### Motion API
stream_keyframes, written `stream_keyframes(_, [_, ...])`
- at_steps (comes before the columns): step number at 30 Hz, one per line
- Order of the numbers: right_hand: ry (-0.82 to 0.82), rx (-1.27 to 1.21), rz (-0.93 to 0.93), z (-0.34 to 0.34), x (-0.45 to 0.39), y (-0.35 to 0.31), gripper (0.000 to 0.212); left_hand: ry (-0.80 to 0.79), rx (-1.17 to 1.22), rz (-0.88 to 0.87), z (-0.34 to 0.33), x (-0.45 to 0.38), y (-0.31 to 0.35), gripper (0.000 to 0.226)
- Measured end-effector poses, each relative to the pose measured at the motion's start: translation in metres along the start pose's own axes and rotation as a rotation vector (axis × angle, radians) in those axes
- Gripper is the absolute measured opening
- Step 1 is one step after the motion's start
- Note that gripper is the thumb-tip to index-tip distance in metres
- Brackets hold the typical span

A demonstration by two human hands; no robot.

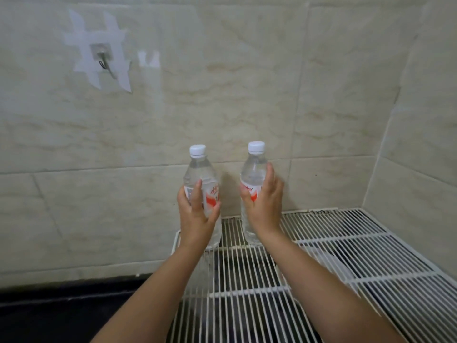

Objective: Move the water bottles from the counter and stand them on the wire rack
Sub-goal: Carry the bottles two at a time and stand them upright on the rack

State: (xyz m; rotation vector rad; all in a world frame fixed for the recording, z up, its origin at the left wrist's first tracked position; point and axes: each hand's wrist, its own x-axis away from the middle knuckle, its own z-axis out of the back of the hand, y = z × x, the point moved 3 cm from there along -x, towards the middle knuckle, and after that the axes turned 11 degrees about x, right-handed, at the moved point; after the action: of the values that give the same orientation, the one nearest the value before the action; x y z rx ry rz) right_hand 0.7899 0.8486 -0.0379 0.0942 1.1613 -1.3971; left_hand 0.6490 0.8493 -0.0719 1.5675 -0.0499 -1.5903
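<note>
progress: two bottles upright at rack's (346, 243) far left edge, frame centre | left grip (197, 214) holding left bottle (201, 177) | right grip (263, 206) holding right bottle (253, 174) | left: release; more bottles unseen

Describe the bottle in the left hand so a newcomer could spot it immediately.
Find the white wire rack in the tiled corner. Two capped water bottles stand upright at its far left end. Yours is the left bottle, gripped by the left hand, nearest the rack's edge, its cap tipped slightly.
</note>
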Motion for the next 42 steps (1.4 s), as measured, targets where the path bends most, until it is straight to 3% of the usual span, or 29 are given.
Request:
stream_keyframes(3, [0.038, -0.025, -0.032, 0.0, -0.001, 0.0, 0.081, 0.12, 0.045, 0.048, -0.002, 0.001, 0.005, 0.074])
stream_keyframes(6, [0.085, -0.012, -0.008, -0.005, -0.002, -0.006, 0.062, 0.164, 0.006, 0.088, -0.008, 0.001, 0.015, 0.081])
stream_keyframes(9, [0.101, 0.035, 0.006, -0.008, -0.008, -0.01, 0.059, 0.134, -0.09, 0.184, -0.013, 0.002, 0.026, 0.084])
stream_keyframes(12, [0.076, 0.037, 0.006, -0.006, -0.005, -0.008, 0.062, 0.077, -0.2, 0.281, -0.009, 0.008, 0.031, 0.069])
stream_keyframes(15, [0.067, 0.07, 0.003, -0.001, -0.002, -0.007, 0.052, 0.058, -0.183, 0.257, -0.002, 0.011, 0.032, 0.063])
stream_keyframes(21, [-0.126, 0.195, -0.046, 0.027, 0.003, -0.007, 0.075, -0.077, -0.27, 0.316, 0.02, 0.002, 0.046, 0.061])
stream_keyframes(25, [-0.095, 0.234, 0.016, 0.06, -0.039, -0.026, 0.063, -0.06, -0.342, 0.311, 0.037, -0.041, 0.064, 0.07])
stream_keyframes(32, [-0.397, 0.54, 0.18, 0.06, -0.087, -0.055, 0.046, -0.204, -0.445, 0.405, 0.026, -0.098, 0.08, 0.051])
stream_keyframes(37, [-0.452, 0.502, 0.217, 0.06, -0.094, -0.052, 0.03, -0.292, -0.39, 0.355, 0.029, -0.104, 0.076, 0.054])
stream_keyframes(42, [-0.582, 0.4, 0.27, 0.059, -0.1, -0.048, 0.03, -0.438, -0.192, 0.346, 0.035, -0.104, 0.077, 0.054])
